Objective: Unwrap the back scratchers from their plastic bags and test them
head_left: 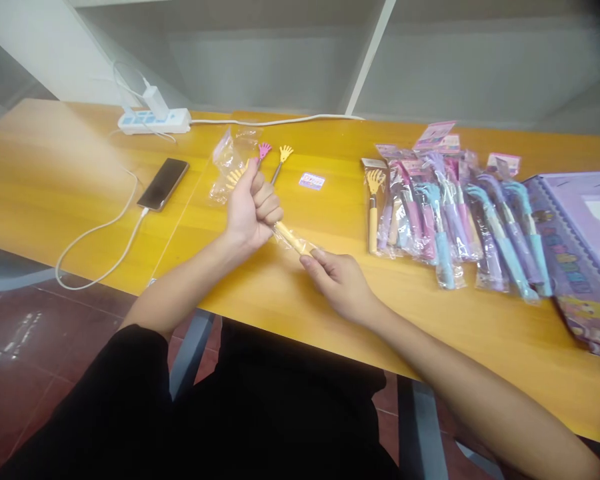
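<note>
My left hand (255, 207) is closed round a yellow back scratcher (289, 237) in clear plastic wrapping, held slantwise above the table. A yellow claw head (235, 177) shows past the left fist, in line with that handle. My right hand (341, 281) pinches the lower end of the handle or its wrapping; which of these cannot be made out. Behind the left hand lie a pink-headed scratcher (265, 151) and another yellow-headed scratcher (285, 155), their lower parts hidden. Crumpled clear plastic (225, 157) lies beside them, and a small printed card (312, 181) rests to the right.
Several wrapped back scratchers (445, 213) in yellow, pink, purple and blue are heaped at the right, next to a purple printed box (575, 267). At the left are a phone (163, 184) on a white cable (93, 284) and a power strip (177, 121).
</note>
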`<act>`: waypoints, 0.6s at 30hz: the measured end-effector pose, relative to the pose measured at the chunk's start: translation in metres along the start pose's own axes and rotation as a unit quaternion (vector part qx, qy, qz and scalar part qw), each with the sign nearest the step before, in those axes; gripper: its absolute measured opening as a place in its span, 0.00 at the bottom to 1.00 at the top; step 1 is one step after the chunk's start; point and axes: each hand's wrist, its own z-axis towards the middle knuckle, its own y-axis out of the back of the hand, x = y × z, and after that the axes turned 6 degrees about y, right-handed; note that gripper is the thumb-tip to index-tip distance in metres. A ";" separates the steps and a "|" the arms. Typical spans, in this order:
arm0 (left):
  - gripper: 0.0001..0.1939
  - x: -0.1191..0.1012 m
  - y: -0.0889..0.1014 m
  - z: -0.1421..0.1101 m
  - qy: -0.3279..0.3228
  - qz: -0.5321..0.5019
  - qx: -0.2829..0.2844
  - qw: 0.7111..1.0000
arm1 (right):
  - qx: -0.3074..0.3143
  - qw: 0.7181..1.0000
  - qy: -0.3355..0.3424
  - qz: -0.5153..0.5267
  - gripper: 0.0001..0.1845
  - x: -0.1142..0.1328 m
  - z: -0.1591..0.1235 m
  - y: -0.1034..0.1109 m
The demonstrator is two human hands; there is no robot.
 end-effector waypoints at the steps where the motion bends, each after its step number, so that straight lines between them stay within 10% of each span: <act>1: 0.35 -0.002 -0.001 0.000 -0.003 -0.008 -0.003 1.000 | 0.002 1.000 0.000 0.005 0.28 0.001 0.000 0.000; 12: 0.30 -0.043 0.013 0.010 -0.067 -0.180 -0.057 0.980 | -0.007 0.999 0.004 0.042 0.26 -0.004 -0.009 0.001; 18: 0.30 -0.048 0.031 0.019 -0.099 -0.208 0.023 0.973 | 0.028 0.999 0.045 0.006 0.24 -0.020 -0.013 -0.003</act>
